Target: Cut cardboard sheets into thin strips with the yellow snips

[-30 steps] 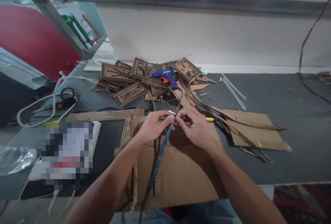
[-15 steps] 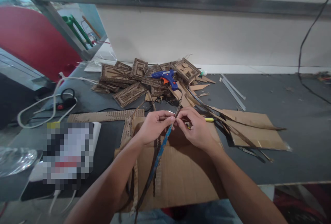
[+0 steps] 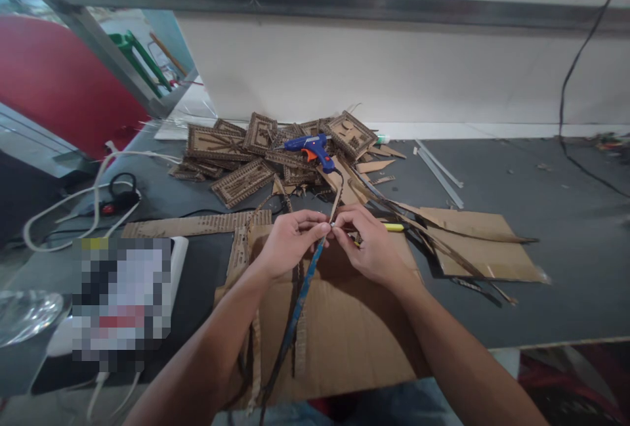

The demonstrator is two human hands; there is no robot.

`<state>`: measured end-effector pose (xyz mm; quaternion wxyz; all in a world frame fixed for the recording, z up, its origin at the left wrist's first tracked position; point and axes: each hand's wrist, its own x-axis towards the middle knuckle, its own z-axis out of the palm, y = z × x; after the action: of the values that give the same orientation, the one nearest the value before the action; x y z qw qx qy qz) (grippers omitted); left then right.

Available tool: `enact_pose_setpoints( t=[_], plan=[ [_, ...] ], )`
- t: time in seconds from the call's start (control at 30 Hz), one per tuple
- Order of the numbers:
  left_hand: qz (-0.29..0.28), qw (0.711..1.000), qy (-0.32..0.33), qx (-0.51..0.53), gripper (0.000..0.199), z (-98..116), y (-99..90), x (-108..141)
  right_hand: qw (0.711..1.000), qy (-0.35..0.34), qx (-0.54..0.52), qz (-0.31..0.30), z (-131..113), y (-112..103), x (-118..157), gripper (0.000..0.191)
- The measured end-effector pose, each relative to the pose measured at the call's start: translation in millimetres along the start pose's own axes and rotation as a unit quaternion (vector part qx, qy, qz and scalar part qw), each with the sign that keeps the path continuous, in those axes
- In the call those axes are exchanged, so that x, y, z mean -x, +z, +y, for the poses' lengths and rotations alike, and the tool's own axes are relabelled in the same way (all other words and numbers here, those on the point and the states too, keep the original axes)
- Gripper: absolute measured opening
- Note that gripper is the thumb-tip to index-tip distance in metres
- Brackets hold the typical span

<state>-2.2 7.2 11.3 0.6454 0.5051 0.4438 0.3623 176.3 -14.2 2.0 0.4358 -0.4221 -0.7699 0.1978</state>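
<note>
My left hand (image 3: 294, 240) pinches a long, thin cardboard strip (image 3: 306, 283) with blue on its face. The strip runs from the fingertips down over a large cardboard sheet (image 3: 344, 334) towards my lap. Right beside it, my right hand (image 3: 363, 239) has thumb and forefinger pinched at the strip's upper part; the fingertips of both hands almost meet. Other narrow corrugated strips (image 3: 256, 354) lie on the sheet beneath my forearms. A yellow tool (image 3: 394, 227) shows partly behind my right hand.
A blue glue gun (image 3: 315, 148) rests on a pile of decorated cardboard panels (image 3: 242, 182) at the back. Cardboard pieces (image 3: 485, 249) and long strips lie at right. At left are a white device (image 3: 178, 275), cables (image 3: 101, 183) and clear plastic (image 3: 29, 314).
The view has shifted slightly. Between my fingertips the strip's upper part is turned, showing a paler face. Both hands keep their pinch in nearly the same place.
</note>
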Motion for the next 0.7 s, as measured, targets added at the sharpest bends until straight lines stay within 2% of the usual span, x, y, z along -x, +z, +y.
enact_pose_setpoints(
  t=[0.27,0.4,0.5,0.63,0.7],
  plan=[
    [0.014,1.0,0.003,-0.02,0.038,0.0,-0.8,-0.7,1.0,0.009,-0.007,-0.011,-1.1,-1.8,-0.1,0.008],
    [0.003,1.0,0.011,-0.02,0.039,-1.9,-3.3,-1.7,1.0,0.02,-0.022,0.008,-1.0,0.5,0.2,0.006],
    [-0.019,1.0,0.01,-0.01,0.041,-3.7,-5.8,-1.8,0.999,0.025,-0.025,0.032,-1.0,2.2,0.1,0.006],
    [-0.081,0.996,-0.01,-0.024,0.039,-4.8,-8.0,-1.0,0.997,0.037,-0.008,0.067,-1.4,2.9,-0.3,0.006],
    [-0.09,0.995,-0.016,-0.037,0.038,-4.5,-8.5,-0.8,0.996,0.045,-0.013,0.074,-1.4,2.7,-0.4,0.003]
  ],
)
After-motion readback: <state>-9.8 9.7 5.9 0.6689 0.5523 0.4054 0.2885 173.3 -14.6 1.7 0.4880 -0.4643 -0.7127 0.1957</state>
